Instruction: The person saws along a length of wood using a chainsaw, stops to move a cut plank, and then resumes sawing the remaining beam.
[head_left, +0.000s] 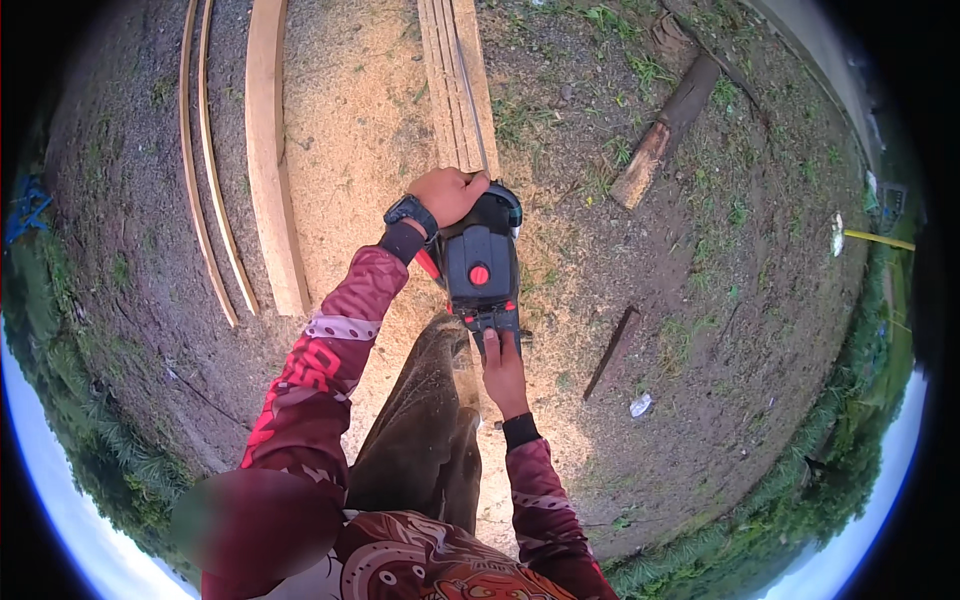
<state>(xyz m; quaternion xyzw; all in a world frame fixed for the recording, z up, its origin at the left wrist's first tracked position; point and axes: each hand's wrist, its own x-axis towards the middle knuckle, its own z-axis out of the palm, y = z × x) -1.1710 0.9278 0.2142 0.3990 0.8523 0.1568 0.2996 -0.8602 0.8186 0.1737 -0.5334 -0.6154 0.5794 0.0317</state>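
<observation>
Between my arms is a black and red chainsaw [482, 262], its narrow bar pointing away from me along a long wooden beam [442, 75]. My left hand [447, 195], with a dark watch on its wrist, is closed round the front handle. Behind the motor housing my right hand [505, 378] grips the rear handle, thumb on top; its other fingers are hidden underneath. Several lengthwise lines run along the beam's top, and the bar lies over its right part. How deep the bar sits in the wood I cannot tell.
To the left lie a thick squared timber [268, 160] and two thin wooden strips [205, 150]. Sawdust [345, 130] covers the ground round the beam. On the right are a cut log [668, 130], a dark narrow piece [611, 352] and a crumpled white scrap [640, 405].
</observation>
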